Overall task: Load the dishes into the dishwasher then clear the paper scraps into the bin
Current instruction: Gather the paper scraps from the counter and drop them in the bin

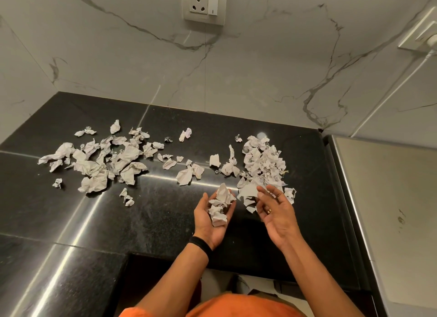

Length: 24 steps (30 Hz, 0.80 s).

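many crumpled paper scraps (pixel 262 165) (jagged, creased) on glossy black countertop (pixel 153 210)

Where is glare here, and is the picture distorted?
Head view: glare streaks cross the black stone counter; a round light spot sits by the right heap of crumpled white paper scraps; the wide lens slants seams in the white marble wall.

The left hand (pixel 214 222) is cupped palm-up round paper scraps (pixel 221 204), the right hand (pixel 276 214) held beside it, fingers (pixel 274 192) spread.
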Each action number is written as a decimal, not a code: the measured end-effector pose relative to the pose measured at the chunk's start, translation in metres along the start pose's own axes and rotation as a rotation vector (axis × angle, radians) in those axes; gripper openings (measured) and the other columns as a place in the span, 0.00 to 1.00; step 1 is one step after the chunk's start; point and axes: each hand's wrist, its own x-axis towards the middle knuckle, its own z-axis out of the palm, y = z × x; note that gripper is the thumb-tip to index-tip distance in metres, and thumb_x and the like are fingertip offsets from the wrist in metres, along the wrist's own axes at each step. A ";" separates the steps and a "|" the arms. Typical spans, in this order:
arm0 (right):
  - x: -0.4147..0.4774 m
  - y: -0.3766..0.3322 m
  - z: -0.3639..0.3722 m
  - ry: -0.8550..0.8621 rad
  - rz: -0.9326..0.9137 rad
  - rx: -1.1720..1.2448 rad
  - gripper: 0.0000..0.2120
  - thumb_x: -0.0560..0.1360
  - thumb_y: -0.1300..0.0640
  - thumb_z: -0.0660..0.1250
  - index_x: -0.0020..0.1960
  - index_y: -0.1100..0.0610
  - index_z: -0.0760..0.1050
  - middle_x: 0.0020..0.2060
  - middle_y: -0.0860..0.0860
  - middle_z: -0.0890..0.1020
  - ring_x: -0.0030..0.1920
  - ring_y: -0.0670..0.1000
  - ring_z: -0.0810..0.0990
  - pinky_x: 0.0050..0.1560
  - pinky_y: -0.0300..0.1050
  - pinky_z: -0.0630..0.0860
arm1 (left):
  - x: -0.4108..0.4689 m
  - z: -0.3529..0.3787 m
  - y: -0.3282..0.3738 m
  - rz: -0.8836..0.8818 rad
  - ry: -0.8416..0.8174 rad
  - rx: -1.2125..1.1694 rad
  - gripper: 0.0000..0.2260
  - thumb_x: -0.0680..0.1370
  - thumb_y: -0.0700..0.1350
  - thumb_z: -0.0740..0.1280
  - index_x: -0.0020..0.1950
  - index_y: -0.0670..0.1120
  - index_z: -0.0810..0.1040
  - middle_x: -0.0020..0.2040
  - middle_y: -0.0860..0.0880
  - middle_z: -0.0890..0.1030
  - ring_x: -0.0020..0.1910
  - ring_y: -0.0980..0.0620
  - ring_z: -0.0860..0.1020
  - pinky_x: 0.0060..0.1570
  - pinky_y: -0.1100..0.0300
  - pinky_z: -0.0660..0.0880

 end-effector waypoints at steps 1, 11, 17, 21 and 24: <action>0.000 -0.001 0.003 -0.021 0.044 0.064 0.22 0.70 0.69 0.73 0.62 0.57 0.76 0.58 0.57 0.85 0.49 0.49 0.83 0.49 0.41 0.81 | 0.000 0.001 0.000 -0.003 0.001 0.006 0.23 0.84 0.54 0.59 0.67 0.37 0.77 0.65 0.33 0.79 0.67 0.36 0.76 0.72 0.42 0.69; -0.009 0.034 0.024 -0.175 -0.025 -0.466 0.10 0.73 0.71 0.72 0.53 0.63 0.80 0.49 0.55 0.86 0.51 0.52 0.84 0.50 0.43 0.80 | -0.003 0.000 0.003 -0.063 -0.058 0.027 0.29 0.81 0.57 0.62 0.75 0.38 0.70 0.62 0.35 0.79 0.56 0.39 0.80 0.66 0.46 0.71; -0.001 0.037 0.010 -0.214 -0.184 -0.906 0.07 0.72 0.61 0.77 0.49 0.54 0.83 0.46 0.48 0.87 0.48 0.47 0.85 0.53 0.42 0.81 | -0.008 0.002 0.005 -0.089 -0.081 0.012 0.27 0.82 0.55 0.59 0.74 0.37 0.72 0.62 0.34 0.80 0.59 0.38 0.80 0.63 0.46 0.74; 0.013 0.024 -0.006 -0.071 -0.333 -1.056 0.07 0.74 0.60 0.76 0.48 0.50 0.83 0.43 0.46 0.86 0.46 0.43 0.84 0.52 0.44 0.81 | -0.005 0.001 0.005 -0.041 -0.038 -0.034 0.25 0.83 0.52 0.60 0.72 0.36 0.73 0.67 0.34 0.78 0.69 0.37 0.74 0.71 0.42 0.69; 0.020 0.013 -0.027 0.059 -0.420 -1.270 0.09 0.75 0.58 0.75 0.50 0.45 0.80 0.44 0.42 0.83 0.45 0.38 0.81 0.51 0.41 0.80 | -0.004 0.001 0.006 -0.026 -0.029 -0.047 0.24 0.83 0.51 0.60 0.72 0.36 0.73 0.65 0.33 0.79 0.69 0.36 0.75 0.72 0.41 0.69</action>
